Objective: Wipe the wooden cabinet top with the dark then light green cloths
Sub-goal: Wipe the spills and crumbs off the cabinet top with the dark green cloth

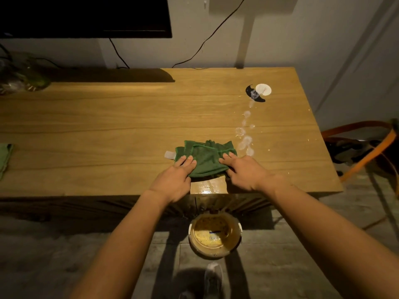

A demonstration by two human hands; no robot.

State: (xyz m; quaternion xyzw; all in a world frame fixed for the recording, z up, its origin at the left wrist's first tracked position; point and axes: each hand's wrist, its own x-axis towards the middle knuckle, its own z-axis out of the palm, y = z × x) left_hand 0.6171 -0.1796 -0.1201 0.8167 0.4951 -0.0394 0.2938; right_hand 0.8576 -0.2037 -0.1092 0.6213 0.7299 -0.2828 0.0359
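A dark green cloth (205,157) lies bunched on the wooden cabinet top (108,126), close to the front edge. My left hand (174,180) presses on the cloth's left side with its fingers on the fabric. My right hand (244,172) grips the cloth's right side. A wet, shiny patch (208,186) shows on the wood between my hands. White residue spots (245,134) trail from the cloth toward the back right. A light green cloth (4,155) lies at the far left edge of the view.
A bucket (215,235) of murky water stands on the floor below the cabinet's front edge. A white disc (263,89) and a black scrap (253,94) lie at the back right. A dark screen (86,16) hangs on the wall. Orange straps (367,154) lie right.
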